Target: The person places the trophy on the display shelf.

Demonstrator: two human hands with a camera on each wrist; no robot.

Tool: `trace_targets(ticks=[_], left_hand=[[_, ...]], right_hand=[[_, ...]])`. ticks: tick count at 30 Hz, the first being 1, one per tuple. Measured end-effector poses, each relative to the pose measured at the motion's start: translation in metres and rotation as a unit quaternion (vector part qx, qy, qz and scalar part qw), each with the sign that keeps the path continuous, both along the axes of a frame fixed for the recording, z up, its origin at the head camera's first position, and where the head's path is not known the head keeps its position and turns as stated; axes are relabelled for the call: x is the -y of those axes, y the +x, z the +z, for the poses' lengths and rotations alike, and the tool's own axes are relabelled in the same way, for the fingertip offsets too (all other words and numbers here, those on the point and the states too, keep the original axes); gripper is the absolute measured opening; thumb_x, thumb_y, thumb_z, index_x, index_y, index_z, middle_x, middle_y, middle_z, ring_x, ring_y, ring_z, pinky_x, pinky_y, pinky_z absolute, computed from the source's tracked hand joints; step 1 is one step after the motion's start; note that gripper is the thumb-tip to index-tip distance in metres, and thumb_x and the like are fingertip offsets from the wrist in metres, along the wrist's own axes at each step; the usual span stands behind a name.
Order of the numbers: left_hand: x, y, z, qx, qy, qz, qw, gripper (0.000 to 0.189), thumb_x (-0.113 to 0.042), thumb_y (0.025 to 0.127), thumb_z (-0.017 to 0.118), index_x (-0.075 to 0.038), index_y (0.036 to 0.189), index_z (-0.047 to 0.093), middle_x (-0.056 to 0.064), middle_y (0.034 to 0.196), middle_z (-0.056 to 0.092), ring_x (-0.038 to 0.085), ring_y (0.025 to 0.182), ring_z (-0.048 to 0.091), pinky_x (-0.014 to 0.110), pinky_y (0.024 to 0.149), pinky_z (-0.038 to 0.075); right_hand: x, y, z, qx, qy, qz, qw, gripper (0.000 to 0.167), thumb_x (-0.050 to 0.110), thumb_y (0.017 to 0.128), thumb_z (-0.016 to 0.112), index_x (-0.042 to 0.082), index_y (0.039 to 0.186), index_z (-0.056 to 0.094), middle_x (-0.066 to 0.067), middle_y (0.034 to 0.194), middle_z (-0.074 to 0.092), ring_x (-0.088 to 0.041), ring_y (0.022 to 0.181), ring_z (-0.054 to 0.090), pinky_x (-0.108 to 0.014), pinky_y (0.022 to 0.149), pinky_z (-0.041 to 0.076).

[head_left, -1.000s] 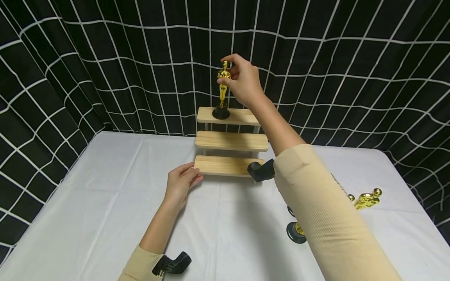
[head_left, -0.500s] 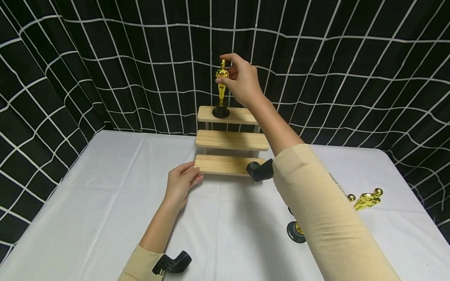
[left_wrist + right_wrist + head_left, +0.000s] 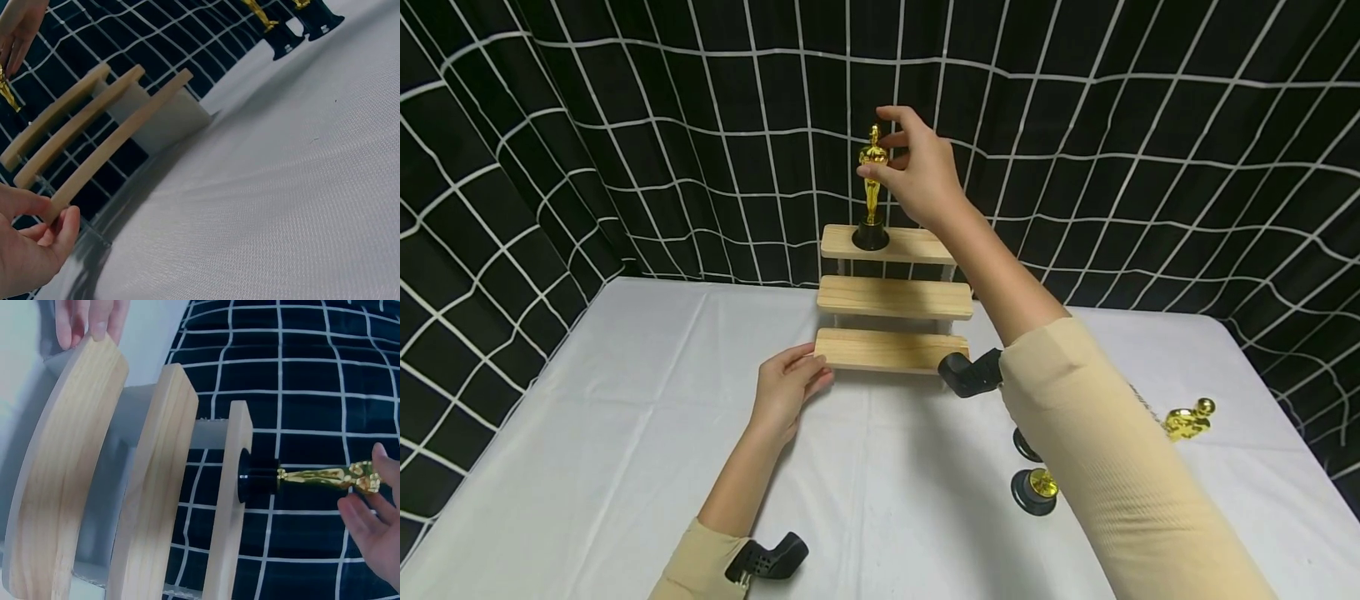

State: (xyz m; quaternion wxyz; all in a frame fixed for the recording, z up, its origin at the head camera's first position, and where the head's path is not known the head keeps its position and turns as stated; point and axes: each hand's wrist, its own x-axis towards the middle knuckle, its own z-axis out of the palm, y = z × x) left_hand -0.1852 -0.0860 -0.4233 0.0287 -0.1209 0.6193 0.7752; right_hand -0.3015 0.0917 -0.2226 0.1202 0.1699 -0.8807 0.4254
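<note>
A gold statuette (image 3: 872,196) with a round black base stands upright near the left end of the top tier of a three-tier wooden display shelf (image 3: 895,296). My right hand (image 3: 928,171) is at its upper body, thumb close to the chest and the index finger raised off the head. In the right wrist view, the fingers (image 3: 359,515) and thumb are spread around the figure (image 3: 312,477). My left hand (image 3: 781,392) pinches the left end of the lowest board, thumb on top; the left wrist view shows this grip on the board (image 3: 119,140) from the side.
More gold statuettes lie on the white tablecloth (image 3: 647,433) at the right, partly hidden by my right sleeve; a black base (image 3: 1033,493) and a gold figure's upper end (image 3: 1187,419) stick out. A black curtain (image 3: 730,167) with a white grid hangs behind the shelf.
My right hand's fingers have loosened and lifted off the statuette's head, and the forearm has shifted slightly right. The statuette stays on the top tier; my left hand has not moved.
</note>
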Motion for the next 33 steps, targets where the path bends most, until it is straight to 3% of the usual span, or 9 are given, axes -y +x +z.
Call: trace_targets(ticks=[22, 33], left_hand=[[0.0, 0.0, -0.001, -0.001, -0.001, 0.0, 1.0, 0.04, 0.007, 0.104, 0.059, 0.015, 0.142, 0.053, 0.013, 0.103, 0.068, 0.014, 0.087, 0.073, 0.019, 0.085, 0.067], [0.0, 0.0, -0.001, -0.004, -0.005, -0.007, 1.0, 0.041, 0.006, 0.104, 0.059, 0.015, 0.143, 0.052, 0.012, 0.103, 0.068, 0.013, 0.088, 0.073, 0.018, 0.086, 0.067]], right_hand=[[-0.008, 0.046, -0.015, 0.006, -0.093, -0.025, 0.9954, 0.07, 0.018, 0.099, 0.077, 0.014, 0.16, 0.042, -0.014, 0.151, 0.056, -0.034, 0.126, 0.065, -0.044, 0.107, 0.061], [-0.008, 0.076, -0.019, -0.028, -0.103, 0.008, 0.9943, 0.068, 0.016, 0.098, 0.079, 0.012, 0.158, 0.046, -0.015, 0.145, 0.061, -0.033, 0.126, 0.066, -0.046, 0.104, 0.063]])
